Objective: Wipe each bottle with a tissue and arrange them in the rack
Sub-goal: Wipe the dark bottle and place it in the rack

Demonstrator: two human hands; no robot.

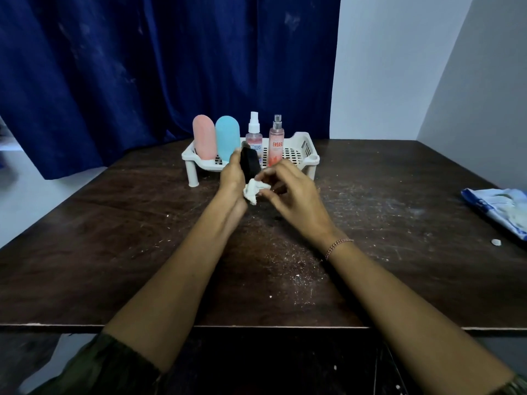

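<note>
Black plastic, blurred by motion: the black bottle (250, 163) shows no readable label or cap detail. Its lower end is hidden behind the tissue (252, 193) and the palm. It is held off the table (114, 252), upper end tilted away toward the rack (302, 149).

Left hand (232, 178): curled round the black bottle from its left side. Most fingers are hidden behind the bottle; 1 fingertip shows near its upper end.

Right hand (291, 195): thumb and forefinger pinch the crumpled white tissue against the bottle's lower end. The other fingers are loosely curled and clear of it. Thin bracelet (338, 246) on the wrist.

Rack stands just beyond both hands, white and perforated, its front rim partly covered by them; 1 leg shows left of the left hand. 4 bottles stand upright in it:
- pink bottle (204, 138) and blue bottle (227, 136), beyond the left hand
- clear spray bottle (253, 132), directly behind the black bottle, lower half covered
- pink spray bottle (276, 139), just beyond the right fingertips; label only partly legible

Well to the right of the right hand, a blue-and-white packet (496, 206) is cut off by the frame edge; contents cannot be told. A small white scrap (495, 242) lies near it. The dark, scuffed tabletop carries white flecks under both forearms.
</note>
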